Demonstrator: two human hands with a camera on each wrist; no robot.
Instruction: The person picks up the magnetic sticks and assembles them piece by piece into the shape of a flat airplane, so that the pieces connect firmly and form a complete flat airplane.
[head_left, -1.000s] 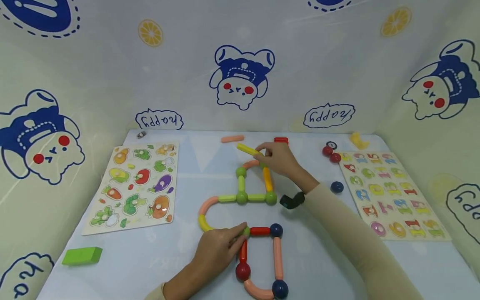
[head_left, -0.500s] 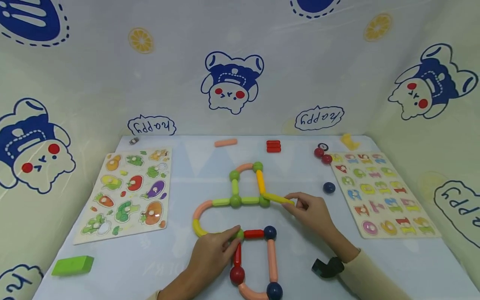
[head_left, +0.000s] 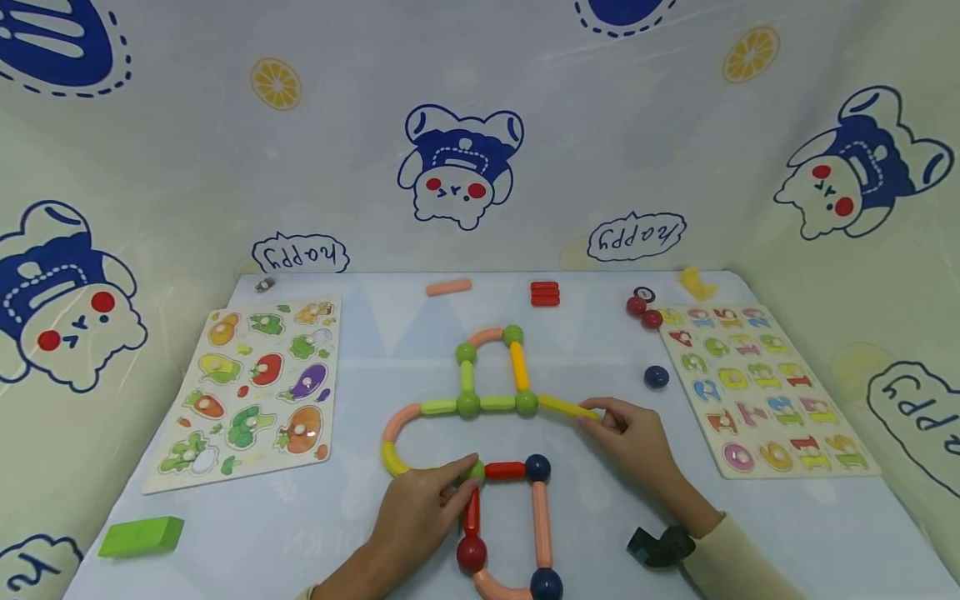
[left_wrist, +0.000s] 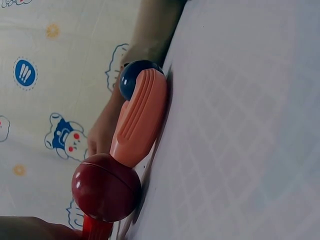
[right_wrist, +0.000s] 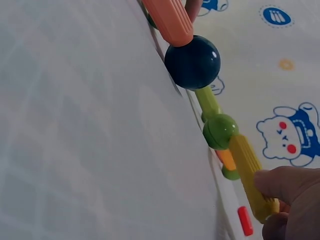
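My right hand (head_left: 633, 437) pinches one end of a yellow rod (head_left: 566, 407). The rod's other end meets a green ball (head_left: 527, 403), a contact also seen in the right wrist view. This ball joins a green rod (head_left: 498, 403) and an orange-yellow rod (head_left: 520, 367) in a small closed loop. My left hand (head_left: 420, 508) has thumb and forefinger at another green ball (head_left: 477, 472), partly covered by the fingers. From that ball run a red rod (head_left: 505, 471) and a second red rod (head_left: 472, 512), leading to a blue ball (head_left: 537, 467) and a dark red ball (head_left: 471, 554).
A vegetable puzzle board (head_left: 251, 392) lies left, a number puzzle board (head_left: 765, 392) right. A green block (head_left: 141, 537) sits front left. Loose red rods (head_left: 544, 294), a pink rod (head_left: 448, 287), red balls (head_left: 652, 319) and a blue ball (head_left: 656, 377) lie farther back.
My right hand has carried the yellow rod from the back of the loop toward me and rightward, and its end now lines up with the green ball. My left hand stays put.
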